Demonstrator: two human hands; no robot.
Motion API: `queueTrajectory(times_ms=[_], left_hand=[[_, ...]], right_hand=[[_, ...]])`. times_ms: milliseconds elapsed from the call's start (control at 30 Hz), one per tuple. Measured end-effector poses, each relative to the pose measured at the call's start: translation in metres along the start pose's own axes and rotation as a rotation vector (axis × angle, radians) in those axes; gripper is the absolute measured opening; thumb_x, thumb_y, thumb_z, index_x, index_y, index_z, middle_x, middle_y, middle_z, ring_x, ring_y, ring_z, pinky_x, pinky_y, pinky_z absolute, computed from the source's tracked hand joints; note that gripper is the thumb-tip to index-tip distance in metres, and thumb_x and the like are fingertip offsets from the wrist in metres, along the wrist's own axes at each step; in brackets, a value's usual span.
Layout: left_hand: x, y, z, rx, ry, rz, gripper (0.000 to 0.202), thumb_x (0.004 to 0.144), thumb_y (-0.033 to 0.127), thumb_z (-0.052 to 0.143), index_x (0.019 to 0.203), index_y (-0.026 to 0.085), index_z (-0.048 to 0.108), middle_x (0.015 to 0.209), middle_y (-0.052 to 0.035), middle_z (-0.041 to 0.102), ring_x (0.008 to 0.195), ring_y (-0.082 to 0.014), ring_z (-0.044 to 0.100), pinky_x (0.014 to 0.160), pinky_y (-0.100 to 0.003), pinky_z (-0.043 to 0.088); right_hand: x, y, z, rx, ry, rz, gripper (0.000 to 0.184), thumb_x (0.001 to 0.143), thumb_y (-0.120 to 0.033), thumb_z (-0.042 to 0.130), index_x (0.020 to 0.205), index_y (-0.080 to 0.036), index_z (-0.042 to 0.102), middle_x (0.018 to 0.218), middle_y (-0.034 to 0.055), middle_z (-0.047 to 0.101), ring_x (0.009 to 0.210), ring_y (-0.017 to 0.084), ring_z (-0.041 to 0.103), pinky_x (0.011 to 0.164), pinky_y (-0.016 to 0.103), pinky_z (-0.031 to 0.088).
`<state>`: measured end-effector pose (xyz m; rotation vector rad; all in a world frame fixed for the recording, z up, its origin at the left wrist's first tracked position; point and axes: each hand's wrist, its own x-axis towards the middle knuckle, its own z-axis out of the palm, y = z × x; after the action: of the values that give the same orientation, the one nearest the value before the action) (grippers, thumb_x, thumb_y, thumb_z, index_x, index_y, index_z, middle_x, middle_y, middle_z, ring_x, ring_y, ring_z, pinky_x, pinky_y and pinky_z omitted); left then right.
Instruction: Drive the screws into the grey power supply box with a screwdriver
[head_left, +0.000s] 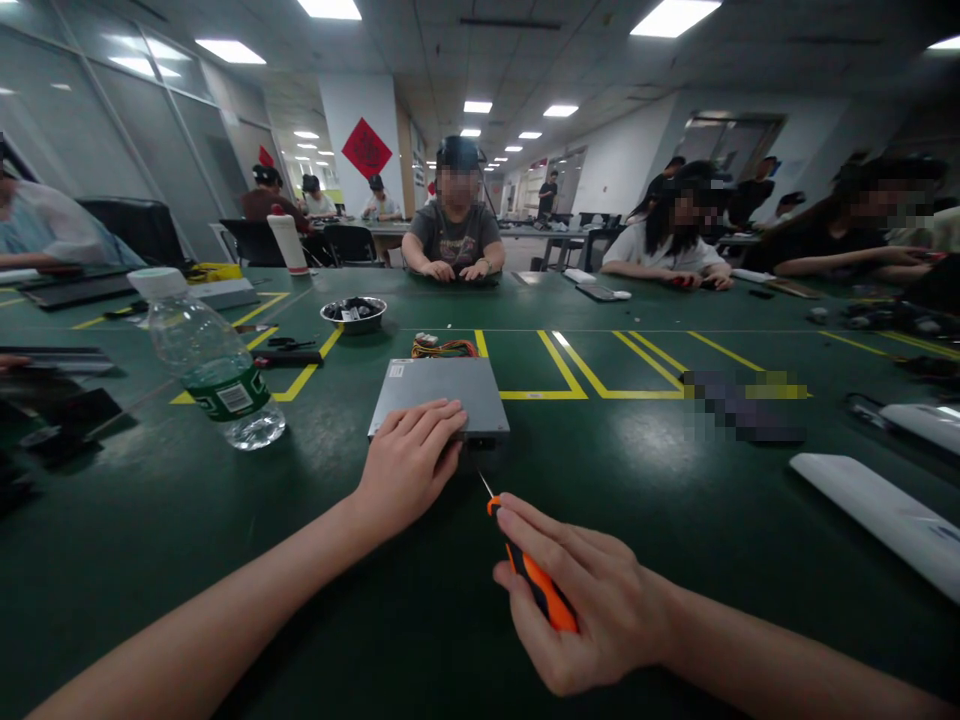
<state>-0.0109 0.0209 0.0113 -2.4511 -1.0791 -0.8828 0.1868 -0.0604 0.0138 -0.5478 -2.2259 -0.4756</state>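
A flat grey metal box (442, 390) lies on the green table (615, 470), with a bundle of coloured wires (444, 348) at its far end. My left hand (409, 462) rests on the box's near left corner, fingers stretched flat over it. My right hand (581, 595) is closed round an orange and black screwdriver (534, 582). Its thin metal tip points up toward the box's near edge and stops a little short of it.
A water bottle (214, 365) stands left of the box. A metal bowl (353, 313) of small parts sits further back. White flat pieces (885, 515) lie at the right. Tools and dark items lie at the left. Several people sit round the table.
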Motion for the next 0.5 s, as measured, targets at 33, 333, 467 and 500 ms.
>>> queueTrajectory(times_ms=[33,333,467,500], left_hand=[[0.000,0.000,0.000,0.002,0.002,0.000,0.027,0.086,0.022,0.045,0.110,0.018,0.054,0.118,-0.0057,0.059,0.111,-0.0198,0.052,0.088,-0.036,0.040],[-0.001,-0.001,0.001,0.009,-0.017,-0.012,0.027,0.086,0.023,0.044,0.111,0.019,0.053,0.120,-0.0048,0.058,0.112,-0.0193,0.051,0.089,-0.036,0.040],[-0.002,-0.002,0.000,0.010,-0.022,0.014,0.031,0.086,0.023,0.044,0.115,0.018,0.052,0.122,-0.0067,0.056,0.113,-0.0200,0.050,0.090,-0.037,0.040],[-0.003,-0.002,-0.001,0.011,-0.033,0.020,0.032,0.085,0.023,0.043,0.116,0.017,0.051,0.123,-0.0072,0.055,0.114,-0.0205,0.049,0.091,-0.037,0.040]], right_hand=[[0.000,0.001,0.000,0.008,-0.010,-0.004,0.036,0.070,-0.008,0.054,0.105,0.000,0.053,0.093,0.0169,0.068,0.096,0.022,0.062,0.069,0.022,0.056],[-0.006,-0.005,-0.012,0.091,0.119,0.044,0.034,0.068,-0.004,0.051,0.102,-0.002,0.058,0.091,0.0112,0.070,0.089,0.018,0.065,0.076,0.020,0.056],[-0.005,0.002,-0.022,0.062,0.082,0.053,0.031,0.068,0.000,0.050,0.096,-0.003,0.060,0.085,0.0123,0.070,0.085,0.018,0.066,0.072,0.021,0.057],[-0.005,0.004,-0.024,0.054,0.086,0.028,0.031,0.068,0.001,0.050,0.096,-0.003,0.060,0.084,0.0124,0.071,0.085,0.018,0.066,0.072,0.021,0.057]])
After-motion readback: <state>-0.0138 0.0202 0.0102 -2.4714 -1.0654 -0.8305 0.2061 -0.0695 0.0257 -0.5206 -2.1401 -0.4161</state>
